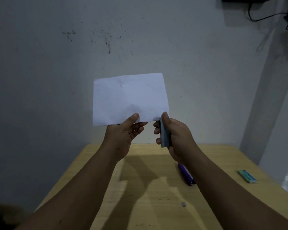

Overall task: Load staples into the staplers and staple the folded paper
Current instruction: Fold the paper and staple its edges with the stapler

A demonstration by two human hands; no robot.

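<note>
I hold a folded white paper (130, 98) up in front of the wall. My left hand (123, 135) pinches its lower edge between thumb and fingers. My right hand (171, 135) grips a grey stapler (164, 135) upright, its jaw at the paper's lower right corner, thumb on top. A purple stapler (185, 175) lies on the wooden table (140, 188) below my right forearm, partly hidden by it. A small teal staple box (247, 175) lies at the table's right side.
A small grey strip of staples (184, 204) lies on the table near the front. The stained wall stands directly behind the table. A black cable (264, 16) hangs at the upper right.
</note>
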